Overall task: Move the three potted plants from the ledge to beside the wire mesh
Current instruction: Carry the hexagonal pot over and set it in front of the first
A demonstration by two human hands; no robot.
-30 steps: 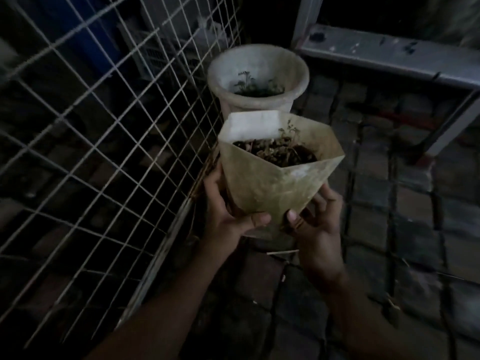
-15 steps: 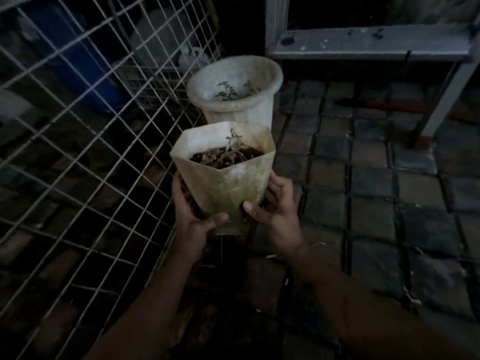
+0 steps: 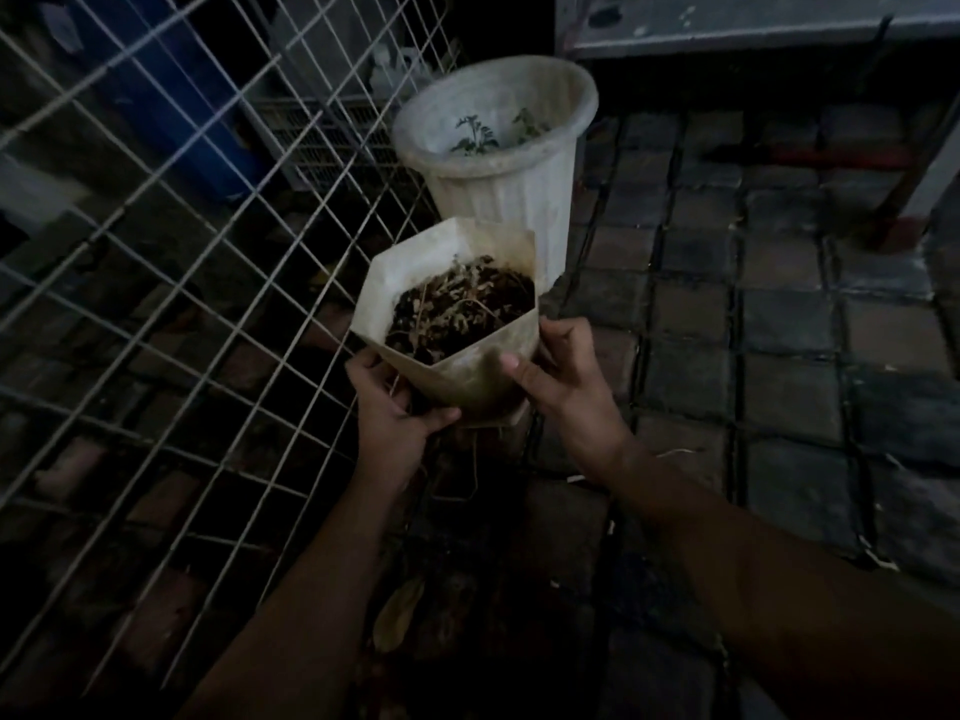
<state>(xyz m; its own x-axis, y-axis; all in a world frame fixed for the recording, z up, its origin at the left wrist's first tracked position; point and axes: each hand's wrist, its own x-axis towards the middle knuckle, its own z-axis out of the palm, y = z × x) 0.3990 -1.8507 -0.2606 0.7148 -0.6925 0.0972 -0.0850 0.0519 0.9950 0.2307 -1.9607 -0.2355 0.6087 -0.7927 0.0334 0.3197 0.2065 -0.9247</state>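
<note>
Dim paved floor (image 3: 779,330) | wire mesh (image 3: 208,304) at 9 o'clock | left hand (image 3: 395,413), right hand (image 3: 566,376) clasp angular pot (image 3: 467,371), lowered since earlier, near round pot (image 3: 509,174) at 12 | second placement imminent

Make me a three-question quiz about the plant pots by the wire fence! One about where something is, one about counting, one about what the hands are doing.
1. Where is the round white pot?
A. behind the angular pot, beside the wire mesh
B. in the person's hands
C. on the grey ledge

2. How many pots are in view?
A. one
B. two
C. four

3. What is happening with the angular pot?
A. lying tipped over
B. standing alone, untouched
C. gripped low down by both hands

Answers: 1 A, it stands on the paving next to the wire mesh. 2 B, only the round and angular pots show. 3 C, the left hand and right hand clasp its base.
</note>
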